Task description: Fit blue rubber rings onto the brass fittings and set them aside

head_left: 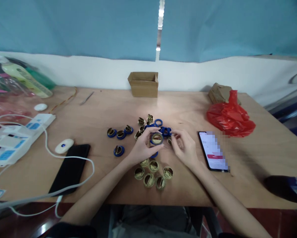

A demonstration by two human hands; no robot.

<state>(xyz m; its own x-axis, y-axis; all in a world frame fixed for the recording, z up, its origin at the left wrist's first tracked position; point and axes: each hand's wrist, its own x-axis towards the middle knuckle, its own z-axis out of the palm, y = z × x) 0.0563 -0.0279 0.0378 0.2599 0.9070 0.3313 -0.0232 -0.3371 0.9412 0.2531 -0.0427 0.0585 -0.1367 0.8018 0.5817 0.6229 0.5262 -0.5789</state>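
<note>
My left hand (146,145) is closed around the edge of a round brass-coloured piece (157,139) with a blue ring around it, held above the table. Close by on the right, my right hand (185,145) has its fingers curled together beside some blue rings (166,131); whether anything is between the fingertips is hard to make out. Several brass-coloured round pieces (149,180) with crossbars lie nearest me. To the left of my hands sit several brass pieces in blue rings (119,150). More brass pieces (141,121) and a loose blue ring (158,122) lie behind my hands.
A small cardboard box (144,88) stands at the back by the wall. On the right are a lit phone (210,150), a red plastic bag (230,119) and a dark bottle (287,188). A black phone (71,168), white cable and power strip (19,140) occupy the left.
</note>
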